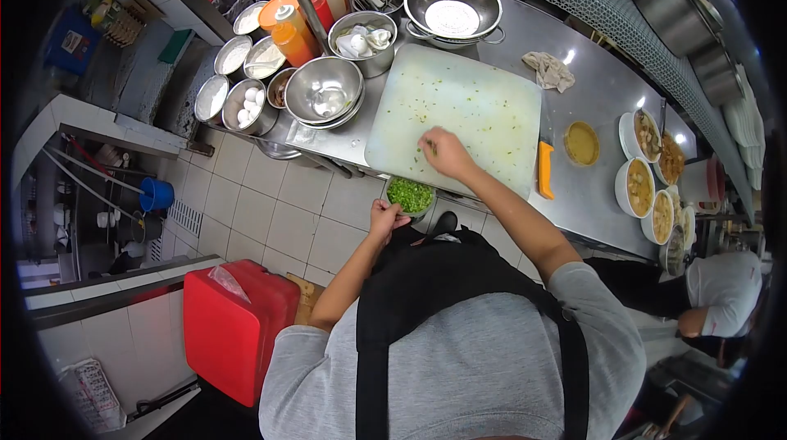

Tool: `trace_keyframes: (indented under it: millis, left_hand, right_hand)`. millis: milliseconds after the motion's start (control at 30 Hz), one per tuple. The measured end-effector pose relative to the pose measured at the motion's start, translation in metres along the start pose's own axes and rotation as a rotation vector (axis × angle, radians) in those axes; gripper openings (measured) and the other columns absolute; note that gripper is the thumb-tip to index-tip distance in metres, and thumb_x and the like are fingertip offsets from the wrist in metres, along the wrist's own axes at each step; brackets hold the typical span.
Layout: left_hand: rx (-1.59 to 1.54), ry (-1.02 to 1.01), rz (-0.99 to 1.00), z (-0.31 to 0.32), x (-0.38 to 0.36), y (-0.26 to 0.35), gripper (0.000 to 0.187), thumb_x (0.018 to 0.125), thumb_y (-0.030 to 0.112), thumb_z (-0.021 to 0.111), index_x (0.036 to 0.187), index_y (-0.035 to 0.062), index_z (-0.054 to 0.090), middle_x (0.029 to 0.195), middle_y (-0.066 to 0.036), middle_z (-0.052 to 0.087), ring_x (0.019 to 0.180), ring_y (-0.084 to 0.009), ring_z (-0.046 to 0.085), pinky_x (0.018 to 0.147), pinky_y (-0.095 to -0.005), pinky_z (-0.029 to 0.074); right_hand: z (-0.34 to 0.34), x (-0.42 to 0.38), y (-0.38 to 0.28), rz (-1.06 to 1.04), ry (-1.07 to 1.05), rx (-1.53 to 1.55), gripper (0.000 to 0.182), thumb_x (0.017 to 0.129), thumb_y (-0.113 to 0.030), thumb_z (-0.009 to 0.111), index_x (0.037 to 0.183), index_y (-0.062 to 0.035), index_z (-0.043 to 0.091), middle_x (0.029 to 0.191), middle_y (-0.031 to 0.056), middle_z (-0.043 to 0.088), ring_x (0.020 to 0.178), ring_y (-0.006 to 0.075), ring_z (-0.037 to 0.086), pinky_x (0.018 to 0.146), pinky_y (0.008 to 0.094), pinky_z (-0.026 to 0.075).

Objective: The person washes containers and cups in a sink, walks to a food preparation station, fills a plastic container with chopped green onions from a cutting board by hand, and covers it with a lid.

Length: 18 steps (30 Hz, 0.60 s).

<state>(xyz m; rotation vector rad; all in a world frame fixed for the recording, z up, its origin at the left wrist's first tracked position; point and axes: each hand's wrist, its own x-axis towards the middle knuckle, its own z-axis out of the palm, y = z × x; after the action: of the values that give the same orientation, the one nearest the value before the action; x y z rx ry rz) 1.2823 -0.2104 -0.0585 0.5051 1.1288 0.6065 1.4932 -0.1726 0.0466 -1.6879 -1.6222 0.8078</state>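
Note:
A bowl of chopped green onions point(410, 194) is held just below the counter's front edge. My left hand point(387, 220) is closed at the bowl's near left rim, and part of the bowl is hidden behind it. My right hand point(445, 153) is over the front part of a white cutting board point(492, 104), its fingers drawn together. What they hold, if anything, is too small to make out. Green bits lie scattered across the board. Beside its right edge lies a knife with an orange handle point(546, 169); its blade cannot be seen.
Stacked metal bowls point(324, 89), a pot of eggs point(249, 108) and sauce bottles point(291, 42) stand left. A colander point(453, 9) is behind the board. A cloth point(548, 71) and filled bowls point(635, 186) are right. Another person point(721, 292) bends at far right.

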Motion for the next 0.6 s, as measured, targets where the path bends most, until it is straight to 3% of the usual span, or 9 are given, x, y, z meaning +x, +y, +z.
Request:
trace_keyframes:
  millis: [67, 100, 200, 267, 300, 367, 467, 600]
  left_hand:
    - [-0.006, 0.023, 0.004, -0.002, 0.0, 0.003, 0.031, 0.074, -0.004, 0.055, 0.086, 0.0092, 0.029, 0.075, -0.012, 0.05, 0.058, -0.0227, 0.06, 0.053, -0.036, 0.057]
    - [-0.009, 0.045, 0.006, -0.003, 0.0, 0.004, 0.031, 0.074, -0.004, 0.055, 0.086, 0.0092, 0.029, 0.074, -0.012, 0.05, 0.058, -0.0227, 0.06, 0.052, -0.0363, 0.057]
    - [-0.031, 0.049, 0.034, -0.003, -0.002, 0.0, 0.031, 0.074, -0.004, 0.055, 0.086, 0.009, 0.029, 0.074, -0.012, 0.05, 0.058, -0.0227, 0.06, 0.052, -0.0365, 0.057]
    - [-0.037, 0.047, 0.037, -0.002, -0.003, -0.001, 0.031, 0.075, -0.003, 0.055, 0.086, 0.0088, 0.029, 0.074, -0.012, 0.05, 0.057, -0.0226, 0.06, 0.052, -0.0365, 0.057]
    - [-0.04, 0.042, 0.039, -0.002, -0.004, -0.001, 0.031, 0.075, -0.003, 0.055, 0.086, 0.0086, 0.029, 0.074, -0.012, 0.05, 0.057, -0.0225, 0.059, 0.052, -0.0366, 0.057]
    - [-0.038, 0.043, 0.038, -0.001, -0.005, 0.001, 0.03, 0.075, -0.003, 0.055, 0.086, 0.0084, 0.03, 0.074, -0.012, 0.05, 0.056, -0.0223, 0.059, 0.052, -0.0362, 0.057]
    - [-0.032, 0.056, 0.033, -0.006, -0.006, -0.004, 0.029, 0.075, -0.003, 0.055, 0.087, 0.0087, 0.03, 0.076, -0.012, 0.05, 0.058, -0.0224, 0.059, 0.053, -0.036, 0.057]
    - [-0.033, 0.09, 0.022, -0.006, -0.014, -0.007, 0.029, 0.074, -0.001, 0.055, 0.087, 0.0096, 0.031, 0.078, -0.011, 0.052, 0.06, -0.0223, 0.059, 0.053, -0.0358, 0.057]
  right_hand:
    - [0.006, 0.021, 0.015, -0.167, 0.227, -0.158, 0.01, 0.076, -0.01, 0.059, 0.08, -0.0006, 0.06, 0.076, 0.0161, 0.056, 0.066, 0.0289, 0.056, 0.061, 0.0359, 0.047]
    - [0.011, 0.022, 0.016, -0.17, 0.224, -0.158, 0.01, 0.076, -0.01, 0.059, 0.08, -0.0006, 0.06, 0.076, 0.0161, 0.056, 0.066, 0.0289, 0.056, 0.061, 0.0359, 0.047]
    - [0.023, 0.012, 0.002, -0.195, 0.099, -0.225, 0.01, 0.076, -0.01, 0.059, 0.08, -0.0007, 0.061, 0.078, 0.0168, 0.057, 0.069, 0.0308, 0.057, 0.064, 0.0368, 0.047]
    - [0.019, 0.001, -0.015, -0.155, -0.32, -0.091, 0.011, 0.072, -0.01, 0.058, 0.077, -0.0006, 0.061, 0.08, 0.0185, 0.059, 0.079, 0.0359, 0.056, 0.073, 0.0391, 0.046]
    - [0.016, 0.009, -0.011, -0.158, -0.323, -0.091, 0.011, 0.072, -0.01, 0.058, 0.077, -0.0006, 0.061, 0.08, 0.0185, 0.059, 0.079, 0.0359, 0.056, 0.073, 0.0391, 0.046]
    - [-0.005, 0.042, 0.004, -0.241, -0.236, -0.146, 0.011, 0.075, -0.01, 0.058, 0.08, -0.0014, 0.062, 0.083, 0.0177, 0.06, 0.077, 0.0322, 0.059, 0.071, 0.0362, 0.047]
    - [-0.049, 0.104, 0.024, -0.17, 0.02, -0.279, 0.012, 0.075, -0.011, 0.056, 0.081, -0.0014, 0.062, 0.084, 0.0179, 0.06, 0.079, 0.0331, 0.058, 0.074, 0.038, 0.047]
    - [-0.059, 0.146, 0.076, -0.084, 0.296, -0.497, 0.011, 0.076, -0.01, 0.055, 0.08, -0.0012, 0.061, 0.084, 0.0182, 0.059, 0.082, 0.0346, 0.056, 0.076, 0.0399, 0.046]
